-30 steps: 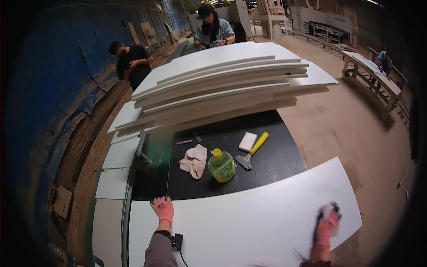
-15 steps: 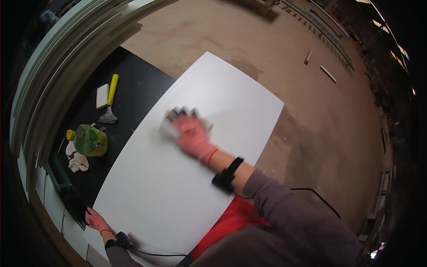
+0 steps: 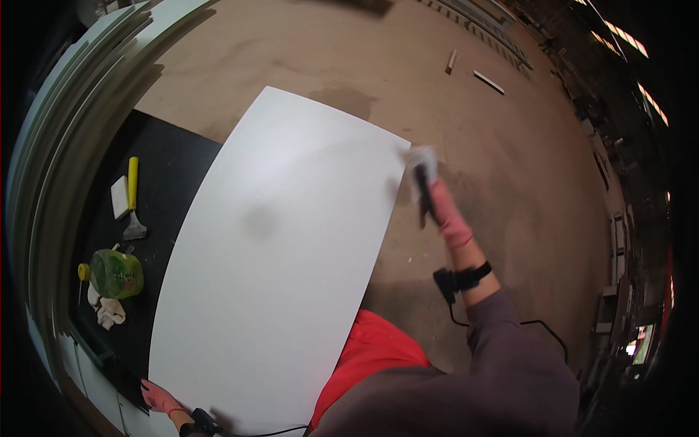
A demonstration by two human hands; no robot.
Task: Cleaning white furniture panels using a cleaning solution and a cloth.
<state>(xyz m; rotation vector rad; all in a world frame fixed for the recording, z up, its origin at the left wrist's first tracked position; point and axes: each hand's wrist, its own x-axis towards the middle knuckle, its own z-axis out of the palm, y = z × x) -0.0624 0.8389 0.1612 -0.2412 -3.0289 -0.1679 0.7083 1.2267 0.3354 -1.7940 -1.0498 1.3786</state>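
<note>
A large white panel (image 3: 277,240) with a glossy face lies before me on a black tabletop. Past its right edge, over the floor, my right hand (image 3: 435,197) in a pink and black glove is closed on a whitish cloth (image 3: 422,156); motion blurs both. My left hand (image 3: 160,397), gloved alike, grips the panel's lower left edge, its fingertips partly hidden. A faint grey shadow falls on the panel's middle.
On the black tabletop (image 3: 171,156) at left lie a yellow-handled scraper (image 3: 133,189), a white block (image 3: 119,197), a green bottle with a yellow cap (image 3: 116,274) and a crumpled rag (image 3: 111,313). Long stacked boards (image 3: 65,131) stand farther left. Two strips lie on the floor.
My right hand has swept right with the cloth, from the panel's middle off past its right edge. My left hand stays at the lower left edge. The view has shifted right.
</note>
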